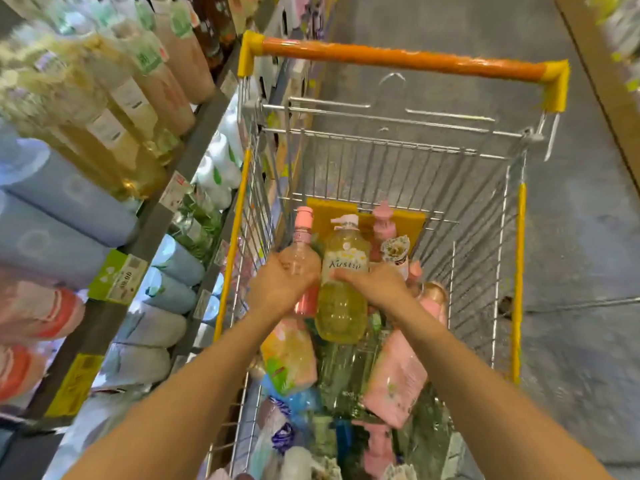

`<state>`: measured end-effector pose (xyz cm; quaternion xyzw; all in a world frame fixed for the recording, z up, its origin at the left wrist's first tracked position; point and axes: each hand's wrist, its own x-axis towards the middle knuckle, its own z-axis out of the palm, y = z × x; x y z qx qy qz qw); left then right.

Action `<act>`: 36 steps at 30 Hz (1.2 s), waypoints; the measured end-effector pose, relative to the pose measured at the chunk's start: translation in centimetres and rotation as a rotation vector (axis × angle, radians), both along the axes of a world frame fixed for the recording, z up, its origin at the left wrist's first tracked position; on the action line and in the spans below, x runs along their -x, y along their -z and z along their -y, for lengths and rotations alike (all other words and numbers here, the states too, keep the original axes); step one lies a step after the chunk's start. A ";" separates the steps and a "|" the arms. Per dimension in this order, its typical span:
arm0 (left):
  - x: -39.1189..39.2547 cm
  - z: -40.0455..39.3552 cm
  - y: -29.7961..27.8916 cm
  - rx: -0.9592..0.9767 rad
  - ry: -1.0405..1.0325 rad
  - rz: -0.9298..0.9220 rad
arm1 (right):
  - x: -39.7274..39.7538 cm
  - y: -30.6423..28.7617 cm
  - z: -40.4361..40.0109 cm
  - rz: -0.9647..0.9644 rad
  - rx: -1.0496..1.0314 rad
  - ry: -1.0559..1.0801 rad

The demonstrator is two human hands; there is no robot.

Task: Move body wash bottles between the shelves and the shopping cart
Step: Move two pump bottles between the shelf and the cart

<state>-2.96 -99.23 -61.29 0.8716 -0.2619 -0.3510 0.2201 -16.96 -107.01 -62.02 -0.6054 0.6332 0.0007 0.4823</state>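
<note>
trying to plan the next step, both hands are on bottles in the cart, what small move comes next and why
Probably lift the yellow pump bottle up out of the shopping cart toward the shelves: the right hand holds its side, the left hand grips a clear pink-capped bottle, and both already sit atop the pile.

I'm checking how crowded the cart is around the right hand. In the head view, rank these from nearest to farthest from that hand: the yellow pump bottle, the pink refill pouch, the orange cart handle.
1. Yellow pump bottle: the right hand touches its side, mid-cart.
2. Pink refill pouch: lower in the cart, under the right forearm.
3. Orange cart handle: at the cart's far end.
</note>
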 end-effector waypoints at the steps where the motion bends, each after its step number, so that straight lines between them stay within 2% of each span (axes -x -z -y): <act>1: -0.4 0.2 0.7 -0.028 0.006 0.013 | -0.4 0.2 0.3 0.002 -0.019 -0.003; 5: -1.3 1.3 2.4 -0.125 0.035 0.056 | -1.8 0.4 1.9 -0.001 -0.099 -0.008; 9: -2.3 2.4 3.2 -0.146 0.089 0.136 | -2.7 0.7 2.6 -0.110 -0.086 -0.078; 18: -2.1 1.0 3.4 -0.223 0.272 0.297 | -4.0 1.2 0.7 -0.269 0.110 -0.245; 23: -1.7 -0.6 -0.3 -0.002 0.418 0.486 | -4.0 -1.7 -1.1 -0.351 0.322 -0.281; 25: -1.3 -1.8 -2.5 0.077 0.444 0.495 | -4.1 -3.0 -2.3 -0.361 0.419 -0.325; 28: -0.7 -4.4 -5.5 0.187 0.431 0.412 | -3.9 -5.3 -4.7 -0.359 0.480 -0.414; 30: -0.2 -6.8 -7.6 0.175 0.390 0.389 | -3.4 -7.0 -6.9 -0.357 0.484 -0.473; 36: 0.7 -16.8 -11.7 0.011 0.294 0.472 | -3.0 -11.8 -15.7 -0.266 0.578 -0.673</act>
